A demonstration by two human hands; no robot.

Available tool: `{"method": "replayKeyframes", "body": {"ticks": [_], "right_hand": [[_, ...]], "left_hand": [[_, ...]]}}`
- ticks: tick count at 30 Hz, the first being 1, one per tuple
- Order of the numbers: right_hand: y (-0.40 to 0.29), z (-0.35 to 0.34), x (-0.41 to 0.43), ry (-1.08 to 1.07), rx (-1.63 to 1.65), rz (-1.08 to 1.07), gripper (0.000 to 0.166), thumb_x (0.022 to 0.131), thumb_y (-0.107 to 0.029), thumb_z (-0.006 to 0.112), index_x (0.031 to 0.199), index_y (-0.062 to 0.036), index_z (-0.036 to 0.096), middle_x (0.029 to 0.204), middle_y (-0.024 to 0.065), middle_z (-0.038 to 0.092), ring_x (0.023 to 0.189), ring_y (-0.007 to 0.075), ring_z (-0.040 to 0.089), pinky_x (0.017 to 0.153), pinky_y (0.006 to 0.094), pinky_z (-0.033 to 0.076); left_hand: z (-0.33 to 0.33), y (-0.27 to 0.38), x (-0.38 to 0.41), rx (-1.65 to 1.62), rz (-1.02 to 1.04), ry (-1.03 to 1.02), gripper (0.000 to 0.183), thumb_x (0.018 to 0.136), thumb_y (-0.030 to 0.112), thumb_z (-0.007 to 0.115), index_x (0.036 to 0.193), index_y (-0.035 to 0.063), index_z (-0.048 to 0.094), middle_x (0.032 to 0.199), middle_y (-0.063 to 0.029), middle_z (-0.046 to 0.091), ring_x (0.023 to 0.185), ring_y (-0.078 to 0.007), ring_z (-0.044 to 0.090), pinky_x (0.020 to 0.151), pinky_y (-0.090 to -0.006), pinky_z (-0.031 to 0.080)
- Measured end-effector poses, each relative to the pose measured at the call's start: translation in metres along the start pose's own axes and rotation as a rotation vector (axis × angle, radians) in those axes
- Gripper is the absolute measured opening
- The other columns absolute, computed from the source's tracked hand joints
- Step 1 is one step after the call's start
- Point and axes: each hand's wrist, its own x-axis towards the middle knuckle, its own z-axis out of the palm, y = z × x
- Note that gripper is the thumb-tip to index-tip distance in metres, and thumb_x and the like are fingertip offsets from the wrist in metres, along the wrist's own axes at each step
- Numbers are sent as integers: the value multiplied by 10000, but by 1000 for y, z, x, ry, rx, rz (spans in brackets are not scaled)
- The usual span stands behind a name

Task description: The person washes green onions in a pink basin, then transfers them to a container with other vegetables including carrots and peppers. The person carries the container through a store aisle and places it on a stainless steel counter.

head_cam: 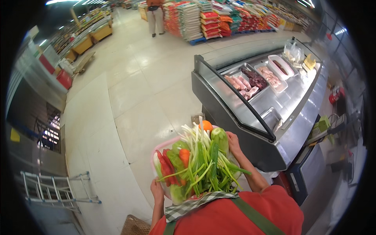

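Observation:
A pink-rimmed plastic basin (pixel 155 148) full of vegetables is held against the front of my checked apron. My left hand (pixel 157 189) grips its left edge. My right hand (pixel 234 144) holds the far right side, beside a pale green gourd or similar vegetable (pixel 219 137). Green onions (pixel 202 158) spread over the middle and right of the load. Long red peppers (pixel 166 167), green peppers (pixel 175 161) and a carrot-like orange piece (pixel 184 157) lie at the left. A round orange item (pixel 206 126) sits at the far edge.
On the right stands a refrigerated meat counter (pixel 235 114) with a glass guard and meat trays (pixel 255 80). Stacked sacks (pixel 192 22) on pallets and a person (pixel 155 16) are farther ahead. A metal ladder (pixel 58 192) is at lower left, a wooden board on a cart (pixel 84 62) at upper left.

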Motion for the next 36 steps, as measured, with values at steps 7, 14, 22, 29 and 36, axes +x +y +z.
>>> {"method": "replayKeyframes", "body": {"ticks": [7, 14, 22, 29, 36], "right_hand": [[6, 56, 104, 59, -68, 64, 328, 909, -308, 506, 948, -15, 649, 693, 130, 622, 622, 175, 597, 585, 314, 441], [-10, 123, 245, 49, -37, 28, 333, 912, -307, 489, 970, -21, 651, 749, 141, 646, 707, 220, 639, 644, 335, 463], [-48, 194, 392, 21, -21, 10, 346, 907, -307, 494, 976, -7, 652, 763, 137, 656, 715, 190, 636, 655, 326, 466], [-102, 245, 486, 161, 23, -16, 337, 903, -294, 498, 952, -3, 661, 758, 113, 663, 682, 147, 610, 646, 294, 468], [-88, 285, 572, 293, -95, 65, 341, 900, -326, 502, 937, -19, 645, 708, 163, 612, 650, 239, 594, 622, 356, 449]], "left_hand": [[31, 20, 140, 39, -12, -57, 383, 942, 308, 487, 708, 5, 485, 645, -20, 456, 630, -105, 387, 566, -299, 360], [69, 80, 276, 19, 30, -12, 367, 942, 304, 485, 755, -8, 540, 668, -36, 506, 646, -111, 426, 581, -303, 379], [85, 141, 428, 149, 64, -3, 384, 940, 298, 478, 743, -31, 504, 635, -97, 488, 625, -142, 431, 589, -333, 389], [99, 209, 602, 153, 157, -114, 389, 940, 290, 478, 712, -26, 468, 608, -89, 452, 602, -150, 394, 570, -342, 377], [145, 260, 716, 58, 63, -268, 369, 951, 266, 481, 674, 26, 444, 617, 13, 418, 600, -78, 352, 525, -273, 337]]}}
